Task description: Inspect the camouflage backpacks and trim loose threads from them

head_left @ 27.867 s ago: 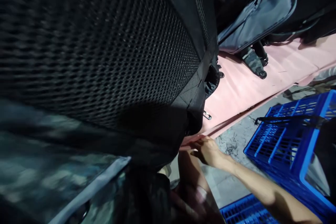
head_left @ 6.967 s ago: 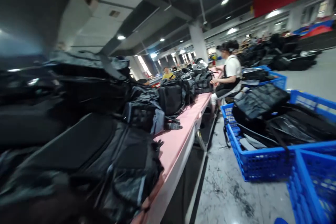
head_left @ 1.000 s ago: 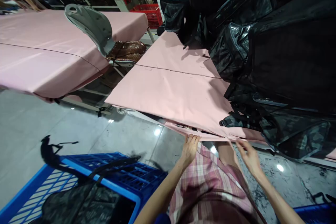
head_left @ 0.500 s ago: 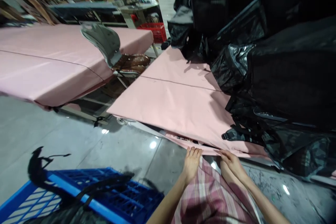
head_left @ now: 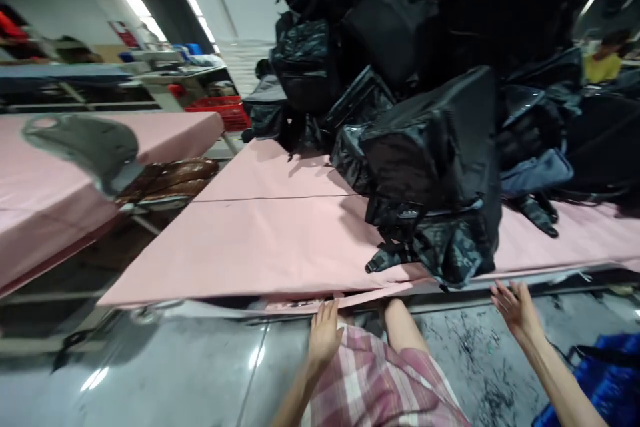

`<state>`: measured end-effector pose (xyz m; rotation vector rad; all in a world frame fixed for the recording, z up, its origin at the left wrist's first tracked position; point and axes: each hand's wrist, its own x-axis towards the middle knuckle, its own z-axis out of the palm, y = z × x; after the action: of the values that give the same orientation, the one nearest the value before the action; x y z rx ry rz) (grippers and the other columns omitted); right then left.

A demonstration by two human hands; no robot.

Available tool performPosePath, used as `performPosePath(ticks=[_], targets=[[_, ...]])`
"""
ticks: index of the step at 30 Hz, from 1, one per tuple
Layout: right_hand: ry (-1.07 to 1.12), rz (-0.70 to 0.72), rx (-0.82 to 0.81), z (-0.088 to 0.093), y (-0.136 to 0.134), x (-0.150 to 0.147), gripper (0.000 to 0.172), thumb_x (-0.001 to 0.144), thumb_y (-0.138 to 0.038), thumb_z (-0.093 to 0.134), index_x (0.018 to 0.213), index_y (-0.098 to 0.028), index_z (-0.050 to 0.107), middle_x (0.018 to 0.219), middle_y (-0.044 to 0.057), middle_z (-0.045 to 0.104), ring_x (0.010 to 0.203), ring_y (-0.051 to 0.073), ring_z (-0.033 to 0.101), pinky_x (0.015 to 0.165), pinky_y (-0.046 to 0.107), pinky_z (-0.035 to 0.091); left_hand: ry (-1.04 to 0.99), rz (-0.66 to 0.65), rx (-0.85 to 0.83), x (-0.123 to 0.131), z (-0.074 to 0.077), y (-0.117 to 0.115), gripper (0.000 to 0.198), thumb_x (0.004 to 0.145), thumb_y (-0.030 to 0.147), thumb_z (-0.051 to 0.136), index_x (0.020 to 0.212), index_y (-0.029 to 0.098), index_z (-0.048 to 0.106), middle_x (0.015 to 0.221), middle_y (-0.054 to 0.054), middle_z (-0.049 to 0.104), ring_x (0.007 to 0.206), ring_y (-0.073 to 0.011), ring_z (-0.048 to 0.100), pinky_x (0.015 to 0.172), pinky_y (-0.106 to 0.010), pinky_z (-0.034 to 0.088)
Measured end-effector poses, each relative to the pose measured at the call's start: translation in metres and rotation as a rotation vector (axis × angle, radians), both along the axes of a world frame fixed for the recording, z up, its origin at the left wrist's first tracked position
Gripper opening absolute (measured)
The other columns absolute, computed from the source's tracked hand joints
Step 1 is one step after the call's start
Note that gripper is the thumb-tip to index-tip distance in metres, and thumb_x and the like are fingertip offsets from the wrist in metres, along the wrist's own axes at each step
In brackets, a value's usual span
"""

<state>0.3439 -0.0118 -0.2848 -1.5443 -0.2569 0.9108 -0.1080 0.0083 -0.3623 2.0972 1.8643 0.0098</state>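
My left hand (head_left: 324,333) rests flat, fingers stretched out, on my knee in pink plaid shorts (head_left: 370,380), its fingertips at the front edge of the pink table (head_left: 260,240). My right hand (head_left: 515,307) hovers open with fingers spread just below the table edge, a little right of a black camouflage backpack (head_left: 435,173) that hangs over that edge. Neither hand holds anything.
A big heap of black backpacks (head_left: 400,33) covers the back and right of the table. A grey chair with a brown woven seat (head_left: 125,167) stands left between two pink tables. A blue crate (head_left: 595,387) sits at lower right on the shiny grey floor. A person in yellow (head_left: 605,60) sits far right.
The view has swung right and up. My right hand left the table edge by my knee and moved right, opening out. My left hand stayed on my knee.
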Motion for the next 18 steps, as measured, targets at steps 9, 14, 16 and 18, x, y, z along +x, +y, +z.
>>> performPosePath(ticks=[9, 14, 16, 18], targets=[[-0.197, 0.24, 0.296, 0.047, 0.05, -0.087, 0.071, 0.076, -0.048, 0.052, 0.136, -0.022, 0.026, 0.134, 0.01, 0.045, 0.112, 0.023, 0.052, 0.086, 0.04, 0.048, -0.774, -0.051, 0.077, 0.117, 0.08, 0.028, 0.064, 0.077, 0.037, 0.052, 0.133, 0.012, 0.032, 0.137, -0.018, 0.04, 0.128, -0.0263, 0.036, 0.106, -0.043, 0.03], [-0.328, 0.38, 0.417, 0.076, 0.084, -0.158, 0.07, 0.074, -0.027, 0.056, 0.138, -0.016, 0.031, 0.136, 0.009, 0.043, 0.118, 0.022, 0.047, 0.1, 0.039, 0.037, -1.19, 0.264, -0.046, 0.165, 0.158, 0.066, 0.051, 0.079, 0.037, 0.055, 0.123, 0.018, 0.04, 0.124, -0.014, 0.051, 0.11, -0.0253, 0.054, 0.088, -0.04, 0.049], [-0.485, 0.559, 0.504, 0.097, 0.102, -0.177, 0.077, 0.072, -0.019, 0.057, 0.141, -0.016, 0.025, 0.142, 0.008, 0.035, 0.127, 0.022, 0.036, 0.106, 0.04, 0.028, -1.316, 0.395, -0.056, 0.165, 0.186, 0.084, 0.041, 0.081, 0.041, 0.052, 0.117, 0.023, 0.044, 0.123, -0.01, 0.052, 0.098, -0.0217, 0.06, 0.081, -0.039, 0.053], [-0.479, 0.754, 0.593, 0.114, 0.112, -0.186, 0.085, 0.072, -0.017, 0.059, 0.144, -0.02, 0.015, 0.146, 0.008, 0.025, 0.126, 0.022, 0.037, 0.104, 0.038, 0.031, -1.393, 0.52, -0.045, 0.154, 0.208, 0.1, 0.033, 0.084, 0.044, 0.047, 0.11, 0.024, 0.047, 0.12, -0.007, 0.052, 0.087, -0.0187, 0.063, 0.076, -0.041, 0.054]])
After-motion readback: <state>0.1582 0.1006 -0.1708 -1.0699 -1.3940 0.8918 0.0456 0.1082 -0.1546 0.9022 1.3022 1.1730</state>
